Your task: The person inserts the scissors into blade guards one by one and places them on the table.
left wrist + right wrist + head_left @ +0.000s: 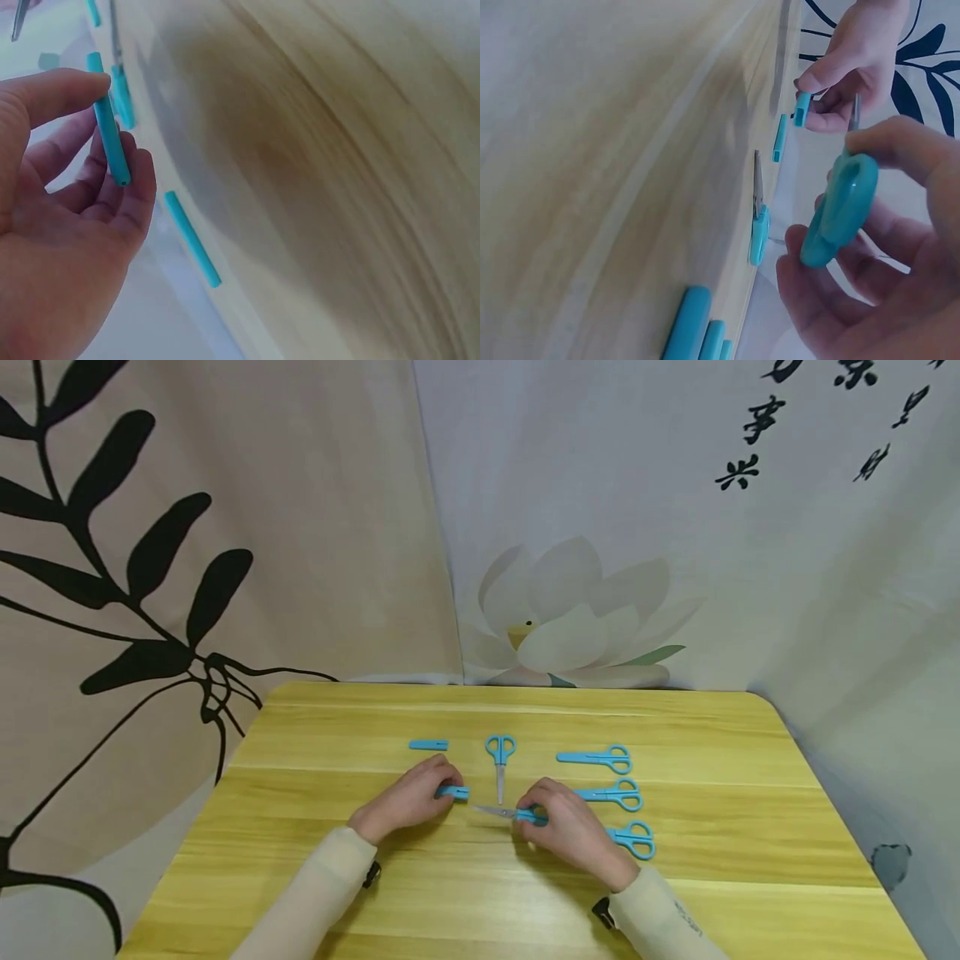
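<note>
My left hand (411, 795) pinches a blue scissors sheath (111, 135) between thumb and fingers, above the table. In my right hand (564, 827) is a pair of blue-handled scissors (844, 206), held by the handles with the bare blades pointing left toward the sheath's end. A small gap separates blade tip and sheath in the head view. Beyond the hands, a second unsheathed pair of scissors (500, 756) lies with its blades toward me. Left of it lies a loose blue sheath (428, 745).
To the right lie three sheathed scissors in a column: the far pair (600, 758), the middle pair (621, 794) and the near pair (634, 839), partly behind my right hand. The wooden table (450, 910) meets a printed curtain (337, 527) at its back edge.
</note>
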A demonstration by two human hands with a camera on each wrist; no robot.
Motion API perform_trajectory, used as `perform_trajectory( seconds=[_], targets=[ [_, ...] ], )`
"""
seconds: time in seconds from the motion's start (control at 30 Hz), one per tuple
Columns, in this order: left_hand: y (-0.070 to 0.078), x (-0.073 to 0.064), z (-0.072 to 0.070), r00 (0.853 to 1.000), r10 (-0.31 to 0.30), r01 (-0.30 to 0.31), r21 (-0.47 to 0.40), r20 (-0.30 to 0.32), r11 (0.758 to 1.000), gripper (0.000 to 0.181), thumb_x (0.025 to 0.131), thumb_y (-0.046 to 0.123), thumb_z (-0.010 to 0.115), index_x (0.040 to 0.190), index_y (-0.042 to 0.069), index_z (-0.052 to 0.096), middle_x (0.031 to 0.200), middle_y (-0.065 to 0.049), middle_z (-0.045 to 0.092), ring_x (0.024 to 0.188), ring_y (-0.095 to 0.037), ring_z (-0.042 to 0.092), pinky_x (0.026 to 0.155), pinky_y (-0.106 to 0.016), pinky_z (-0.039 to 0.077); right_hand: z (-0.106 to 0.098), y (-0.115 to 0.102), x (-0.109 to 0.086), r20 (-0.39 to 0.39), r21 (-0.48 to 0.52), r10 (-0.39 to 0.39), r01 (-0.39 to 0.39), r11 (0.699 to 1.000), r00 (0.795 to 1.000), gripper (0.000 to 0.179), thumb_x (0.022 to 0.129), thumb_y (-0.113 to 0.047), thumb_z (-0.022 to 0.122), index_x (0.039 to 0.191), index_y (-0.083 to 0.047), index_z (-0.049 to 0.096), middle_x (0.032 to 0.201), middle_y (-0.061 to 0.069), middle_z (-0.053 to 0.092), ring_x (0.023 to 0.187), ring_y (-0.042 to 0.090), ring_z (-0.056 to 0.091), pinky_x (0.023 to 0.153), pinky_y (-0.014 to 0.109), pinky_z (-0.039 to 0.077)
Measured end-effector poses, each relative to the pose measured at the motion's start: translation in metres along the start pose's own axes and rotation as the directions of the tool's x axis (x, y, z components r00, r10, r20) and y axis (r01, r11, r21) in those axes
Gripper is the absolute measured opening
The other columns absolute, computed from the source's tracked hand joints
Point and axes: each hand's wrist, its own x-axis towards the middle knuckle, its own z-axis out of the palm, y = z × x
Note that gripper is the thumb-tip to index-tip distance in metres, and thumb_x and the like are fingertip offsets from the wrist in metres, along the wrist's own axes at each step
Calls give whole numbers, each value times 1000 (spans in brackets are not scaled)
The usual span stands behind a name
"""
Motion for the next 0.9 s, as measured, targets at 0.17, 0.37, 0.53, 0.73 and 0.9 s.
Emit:
perform_trajectory(
  seconds=[0.17,0.37,0.53,0.73,0.9],
  targets=[
    [7,-4,-1,1000,-5,5,-14,-28,1000,14,98,7,70,112,7,71,107,2,61,93,-12,56,86,-34,55,-4,1,-2,-25,49,27,-26,998,999,13,87,-13,80,99,-16,75,105,-6,66,95,20,69,81,37,59],
    [16,-11,-2,997,14,-16,-26,-80,1000,17,99,8,70,116,6,72,110,0,67,99,-14,62,87,-34,57,-8,4,-6,-71,54,16,-12,998,997,16,86,-13,80,100,-18,74,106,-8,69,95,16,69,82,34,59],
    [23,-16,-2,992,67,-70,-16,-107,997,19,99,7,71,117,6,73,111,0,67,100,-15,63,86,-33,57,-11,5,-8,-114,59,-5,12,998,993,18,85,-11,80,100,-17,74,104,-8,69,93,14,69,80,32,59],
    [35,-20,-1,989,79,-80,-2,-122,997,22,97,6,73,119,8,74,111,1,67,101,-16,63,86,-34,57,-15,5,-10,-140,58,-14,22,998,990,17,84,-9,81,98,-16,74,102,-8,70,90,11,67,77,29,58],
    [44,-23,1,983,99,-101,-4,-154,995,24,95,4,74,119,8,75,111,1,67,99,-14,63,83,-31,57,-20,5,-13,-155,53,-11,20,998,988,16,84,-9,81,97,-16,74,101,-8,70,86,9,65,74,27,56]
  ],
)
